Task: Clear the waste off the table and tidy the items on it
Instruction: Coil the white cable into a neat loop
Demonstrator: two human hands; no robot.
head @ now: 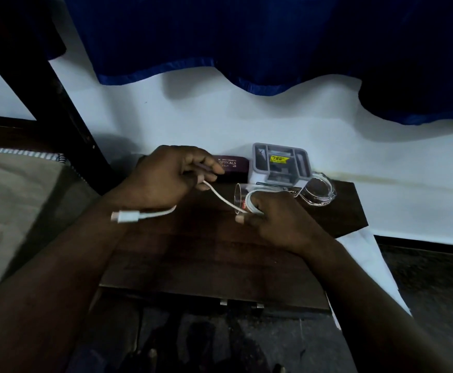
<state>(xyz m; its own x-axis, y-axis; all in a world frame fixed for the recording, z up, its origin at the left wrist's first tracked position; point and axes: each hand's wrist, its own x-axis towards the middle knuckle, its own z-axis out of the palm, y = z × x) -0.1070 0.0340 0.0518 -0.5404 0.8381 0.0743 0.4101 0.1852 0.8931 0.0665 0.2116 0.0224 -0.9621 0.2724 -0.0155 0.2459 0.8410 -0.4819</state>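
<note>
Bare dark-wood tabletop (206, 254) lies open beneath our grips. Our right hand (276, 219) clamps coiled white cable (220, 197); our left hand (166, 179) pinches its smooth strand, beyond which sit a maroon case (233, 164) and clear jar (318, 192).

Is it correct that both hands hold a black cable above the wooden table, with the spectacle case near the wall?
Not quite: the cable is white, not black, as the head view shows. The left hand and right hand do hold it above the wooden table, with the spectacle case near the wall.
</note>
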